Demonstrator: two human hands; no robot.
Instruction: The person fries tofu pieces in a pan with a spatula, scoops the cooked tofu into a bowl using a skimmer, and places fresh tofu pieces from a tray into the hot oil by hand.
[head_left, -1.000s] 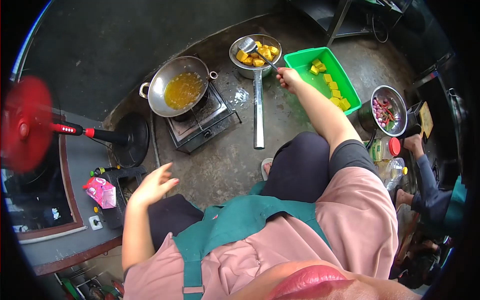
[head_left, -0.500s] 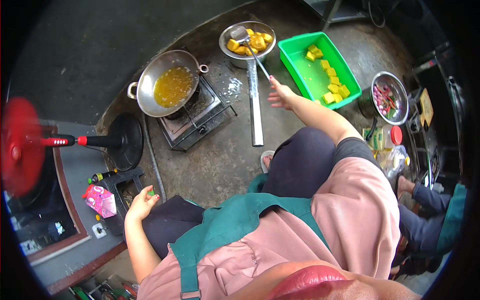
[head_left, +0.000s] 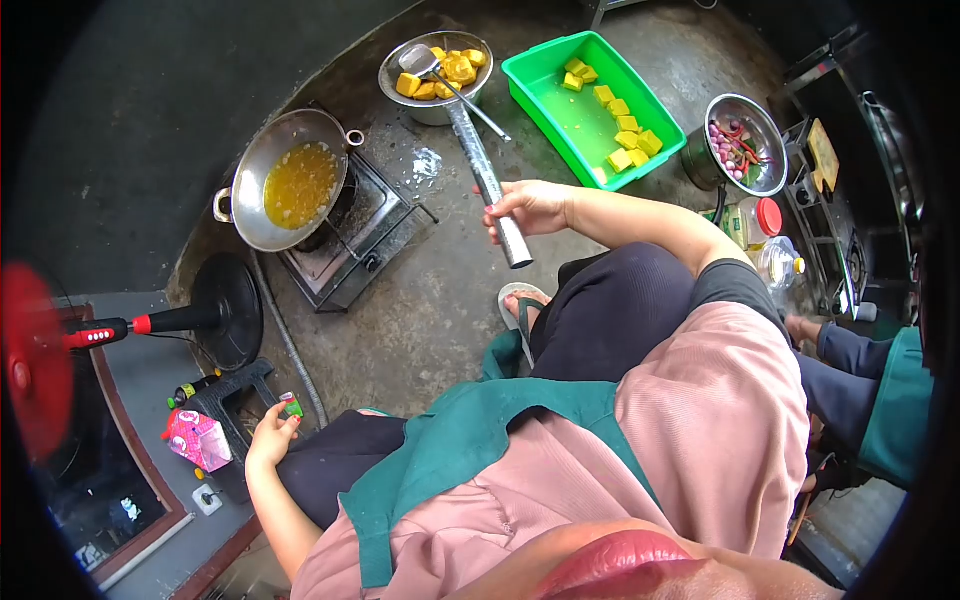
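Strainer, steel, one, held by its handle; surroundings listed left to right. Left hand: fingers partly bent; a small green item lay at the fingertips, though whether gripped could not be told. Wok, two-handled, with yellow liquid in it: on the stove, well ahead of the left hand and left of the right. Strainer bowl: ahead of the right hand and somewhat to its left, over a metal pot. Handling, as judged: best done with the fingers wrapped fully round the handle and the bowl level, its weight being at the far end, where the loose spatula could slide or tip. Appearance: shiny metal, wide round rim, long straight handle pointing back toward the person; any perforations too small to make out; golden-yellow cubes heaped inside, the spatula's blade over them and its shaft across the rim. Right hand: closed round the handle near its free end. Green tray, with paler yellow cubes: beyond the right hand, to its right. Steel bowl, with shallots and red chillies: farther right of that hand.
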